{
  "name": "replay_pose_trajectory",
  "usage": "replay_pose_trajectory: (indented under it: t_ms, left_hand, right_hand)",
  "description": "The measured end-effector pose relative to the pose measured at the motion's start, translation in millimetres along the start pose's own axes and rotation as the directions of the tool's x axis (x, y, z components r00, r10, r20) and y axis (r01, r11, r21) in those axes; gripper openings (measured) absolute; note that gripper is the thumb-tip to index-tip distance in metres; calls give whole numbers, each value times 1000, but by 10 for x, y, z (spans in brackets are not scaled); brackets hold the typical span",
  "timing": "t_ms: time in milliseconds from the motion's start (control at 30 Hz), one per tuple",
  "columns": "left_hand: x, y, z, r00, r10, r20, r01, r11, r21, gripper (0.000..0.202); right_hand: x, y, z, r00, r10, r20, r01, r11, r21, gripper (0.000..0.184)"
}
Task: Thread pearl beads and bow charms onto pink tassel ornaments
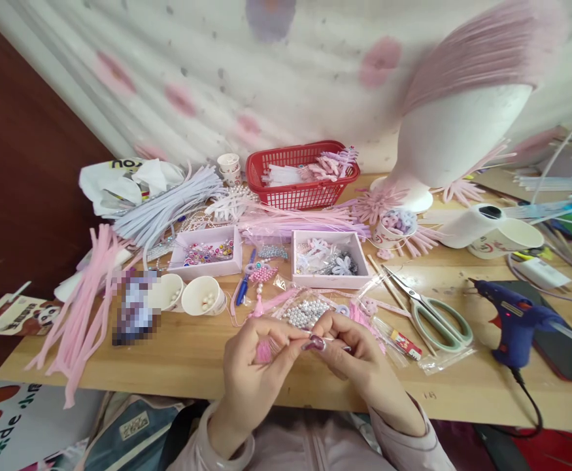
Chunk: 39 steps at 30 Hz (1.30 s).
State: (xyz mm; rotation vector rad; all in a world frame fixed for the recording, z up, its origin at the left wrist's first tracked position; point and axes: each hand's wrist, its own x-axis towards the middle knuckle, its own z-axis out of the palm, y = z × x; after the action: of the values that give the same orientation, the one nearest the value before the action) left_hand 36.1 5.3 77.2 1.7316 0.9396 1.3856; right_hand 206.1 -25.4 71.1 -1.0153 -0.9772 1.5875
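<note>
From where I stood, both hands were close together over the near edge of the table (192,366). The left hand (253,366) and the right hand (361,356) had their fingertips pinched on a tiny pale thing (333,337), right between them, too small and covered to make out. A pink tassel (265,352) peeked through by the left thumb.

From the hands, pearls (306,314) lay just past them at 12 o'clock. Scissors (417,304) lay at 3, with a blue glue gun (514,320) farther out. Pink fuzzy sticks (82,307) hung over the edge at 9. At 10 were two paper cups (195,291), then a box of gems (207,269). Another box (332,282) sat at 12, and behind it a red basket (298,197). A white dummy head (455,140) stood at 1, before a flowery curtain (315,59).
</note>
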Motion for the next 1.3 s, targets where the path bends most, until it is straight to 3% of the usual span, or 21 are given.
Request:
replay_pose_trajectory:
  t_ms: [67, 167, 300, 433, 567, 633, 700, 767, 833, 933, 967, 1067, 1133, 1300]
  left_hand:
    - [265, 8, -132, 996, 58, 73, -73, 975, 212, 22]
    - [818, -13, -310, 947, 163, 278, -294, 789, 540, 24]
    - [1319, -141, -348, 882, 26, 470, -409, 538, 737, 34]
    - [1394, -263, -285, 834, -87, 544, -463, 427, 777, 25]
    - [1601, -257, -324, 919, -9, 394, -348, 449, 823, 74]
    - [1793, -206, -376, 922, -82, 378, -282, 525, 803, 74]
    - [1953, -140, -418, 839, -244, 486, -268, 591, 760, 41]
    - [2023, -79, -433, 759, -313, 571, -300, 611, 733, 12]
    - [2004, -36, -427, 694, -340, 634, -314, 651, 692, 4]
    - [1907, -11, -419, 546, -425, 722, -237, 748, 619, 9]
    - [1880, -8, -426, 528, -423, 736, -224, 767, 601, 14]
    - [1844, 3, -469, 605, -275, 747, -308, 785, 538, 20]
    - [1841, 21, -498, 615, -207, 760, -376, 771, 514, 18]
    - [1719, 73, -454, 478, -223, 850, -526, 702, 480, 13]
  right_hand:
    - [4, 0, -19, 998, 8, -57, -10, 999, -40, 42]
    - [6, -4, -44, 995, 5, -95, -15, 994, -108, 45]
    - [-5, 4, -73, 993, -15, -115, 1, 992, -123, 46]
    - [-19, 5, -108, 988, -9, -154, -6, 995, -99, 48]
    - [-27, -1, -145, 986, 6, -167, -14, 999, -48, 47]
    - [-28, 0, -163, 980, -10, -197, 12, 1000, 11, 43]
    - [-26, -5, -187, 962, -55, -268, 89, 989, 118, 37]
    - [-23, -26, -224, 927, -100, -362, 191, 956, 224, 31]
    - [-20, -63, -275, 893, -121, -434, 263, 922, 284, 28]
    - [-21, -118, -356, 868, -122, -481, 301, 901, 314, 30]
    - [-23, -130, -376, 866, -122, -485, 306, 897, 320, 32]
    - [-34, -146, -403, 858, -111, -502, 316, 884, 344, 38]
    - [-41, -147, -398, 853, -91, -514, 317, 873, 371, 39]
    - [-49, -154, -380, 839, -75, -539, 348, 835, 426, 42]
